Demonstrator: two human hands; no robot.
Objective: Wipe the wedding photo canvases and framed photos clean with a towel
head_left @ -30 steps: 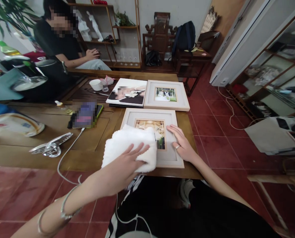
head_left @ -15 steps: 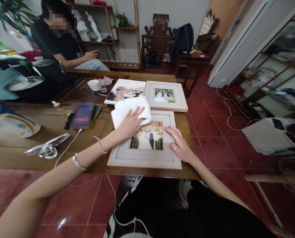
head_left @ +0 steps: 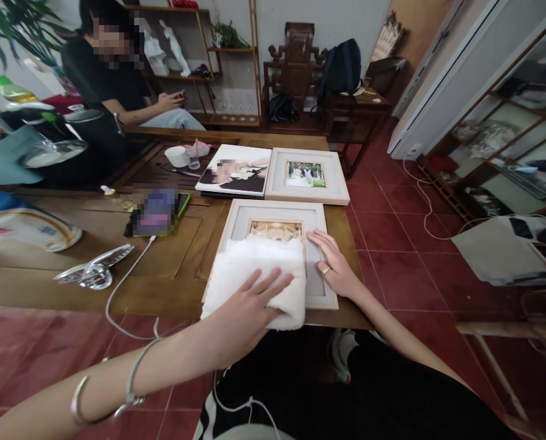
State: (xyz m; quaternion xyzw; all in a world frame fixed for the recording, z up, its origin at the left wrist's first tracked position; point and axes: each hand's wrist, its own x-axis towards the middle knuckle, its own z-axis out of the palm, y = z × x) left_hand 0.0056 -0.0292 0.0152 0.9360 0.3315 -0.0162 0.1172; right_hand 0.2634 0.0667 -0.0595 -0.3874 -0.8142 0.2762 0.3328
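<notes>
A folded white cloth [head_left: 249, 260] covers the lower left of a pale wooden picture frame [head_left: 279, 209] lying flat at the table's front edge. My left hand [head_left: 254, 305] holds the cloth from above, its fingers spread over the fabric and pressing it down. Part of the cloth hangs past the frame's near edge and hides most of the photo. On the frame's right border rests my right hand [head_left: 334, 263], fingers stretched out, gripping nothing. Behind this frame lie a second framed photo [head_left: 306, 174] and a large photo book or print [head_left: 236, 171].
A phone [head_left: 156, 211] with a charging cable [head_left: 128, 278] lies on the wooden table [head_left: 176, 266]. Nearby are a shiny metal object [head_left: 93, 269], a dropper bottle [head_left: 112, 194] and a white cup [head_left: 176, 156]. A seated person [head_left: 112, 73] is across the table.
My left hand has drawn the cloth from the frame's upper left corner towards me, down over the photo to the near edge. My right hand stays on the right border.
</notes>
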